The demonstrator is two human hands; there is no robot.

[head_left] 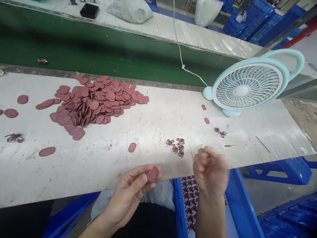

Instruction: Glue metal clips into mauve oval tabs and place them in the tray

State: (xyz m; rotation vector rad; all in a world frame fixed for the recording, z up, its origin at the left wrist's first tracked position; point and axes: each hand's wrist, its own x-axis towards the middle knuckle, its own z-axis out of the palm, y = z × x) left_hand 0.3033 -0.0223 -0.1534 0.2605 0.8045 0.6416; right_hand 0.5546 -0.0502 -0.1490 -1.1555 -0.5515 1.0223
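Between the thumb and fingers of my left hand (135,185) is a reddish-brown oval disc (152,174) with small holes, held over the table's front edge. My right hand (210,168) is blurred, its fingers curled, over the front edge to the right; whether it holds anything cannot be made out. A small cluster of dark red figures (177,147) lies on the table between and beyond the hands. One loose oval disc (132,147) rests above my left hand. A large heap of the same discs (96,99) covers the left middle of the table (158,125).
A light-blue fan (247,89) stands at the back right, its white cord running upward. Below the front edge, a blue crate (244,205) holds rows of small figures. A green belt (111,53) runs behind the table. A black tray (89,11) sits farther back.
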